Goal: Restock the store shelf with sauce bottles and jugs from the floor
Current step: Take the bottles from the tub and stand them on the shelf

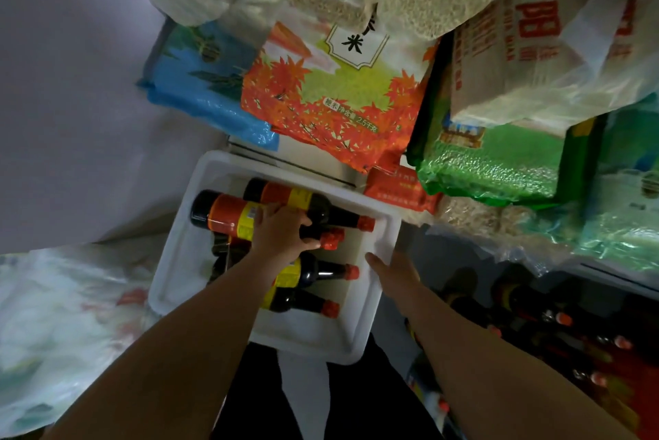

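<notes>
Fingers [306, 222] of the left hand [281, 236] curl around a dark sauce bottle [228, 214] lying in a white foam box [356, 339], while the right hand [396, 275] rests flat and relaxed on the box's right rim. More red-capped bottles [313, 272] lie on their sides inside the box. Beyond the box, glossy rice bags [335, 97] overhang its far edge; right of the box, a dim shelf [606, 282] holds upright bottles.
</notes>
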A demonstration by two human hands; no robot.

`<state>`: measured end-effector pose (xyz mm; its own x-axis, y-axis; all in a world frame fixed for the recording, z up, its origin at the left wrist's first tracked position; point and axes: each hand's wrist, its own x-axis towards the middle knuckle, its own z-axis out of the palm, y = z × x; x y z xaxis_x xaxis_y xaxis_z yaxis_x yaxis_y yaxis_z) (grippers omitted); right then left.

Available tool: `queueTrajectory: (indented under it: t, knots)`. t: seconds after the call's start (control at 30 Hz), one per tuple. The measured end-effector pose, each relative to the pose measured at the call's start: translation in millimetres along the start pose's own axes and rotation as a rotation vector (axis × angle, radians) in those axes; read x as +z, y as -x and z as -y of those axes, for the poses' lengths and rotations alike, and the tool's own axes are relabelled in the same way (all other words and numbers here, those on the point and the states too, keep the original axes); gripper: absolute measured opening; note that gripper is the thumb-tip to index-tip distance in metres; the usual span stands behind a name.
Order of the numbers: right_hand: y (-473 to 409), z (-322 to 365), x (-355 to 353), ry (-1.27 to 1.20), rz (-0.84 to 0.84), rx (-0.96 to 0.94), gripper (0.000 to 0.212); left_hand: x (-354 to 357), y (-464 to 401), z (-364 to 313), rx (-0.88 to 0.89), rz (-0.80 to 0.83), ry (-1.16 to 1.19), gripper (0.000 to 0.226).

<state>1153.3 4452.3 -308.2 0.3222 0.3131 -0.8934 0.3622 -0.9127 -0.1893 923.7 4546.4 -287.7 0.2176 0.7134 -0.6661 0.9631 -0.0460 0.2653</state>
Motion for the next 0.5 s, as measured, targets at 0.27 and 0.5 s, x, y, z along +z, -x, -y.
queueTrajectory:
  t: [0.27,0.5]
  knots:
    - [-19.1,-21.6,8.8,-0.234,-0.11,0.057,0.015,13.3,-4.2,-1.4,0.051,0.015,-0.262,0.061]
    - [-7.0,-15.0,12.8,-0.14,-0.179,-0.003,0.046,6.0,-4.4,5.4,0.208,-0.02,-0.237,0.058]
